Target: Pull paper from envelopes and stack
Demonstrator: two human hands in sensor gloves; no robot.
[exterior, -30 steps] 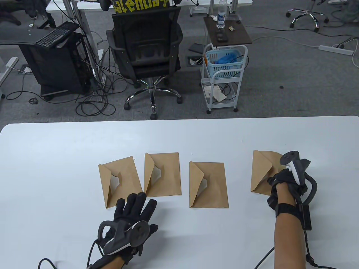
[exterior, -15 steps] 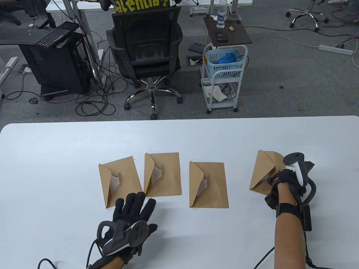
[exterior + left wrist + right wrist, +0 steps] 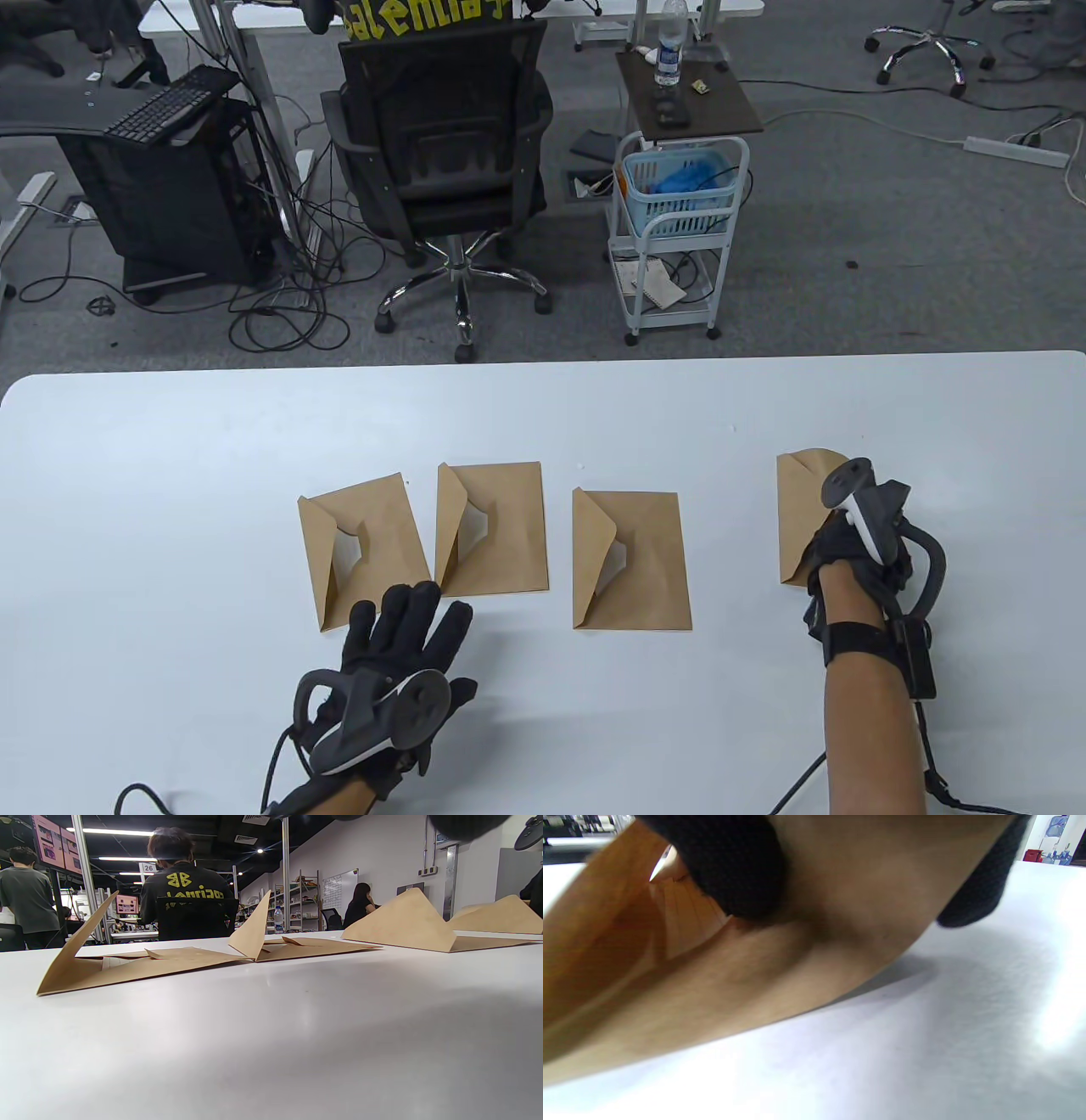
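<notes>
Gripping the fourth envelope (image 3: 801,518) at the table's (image 3: 170,475) right side, my right hand (image 3: 853,552) had shifted leftward since half a second before, squaring the envelope up; gloved fingers (image 3: 729,870) pinched its kraft wall, one edge raised off the surface. My left hand (image 3: 399,654) lay flat, fingers spread, unchanged. Three envelopes (image 3: 365,552) (image 3: 492,528) (image 3: 629,560), flaps open, sat in a row, white paper (image 3: 348,550) showing inside. An office chair (image 3: 441,161) and cart (image 3: 679,212) stood beyond.

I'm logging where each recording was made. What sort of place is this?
Most likely an open-plan office or lab: an office chair and a keyboard on a desk stand beyond the white table, and people sit at monitors.
</notes>
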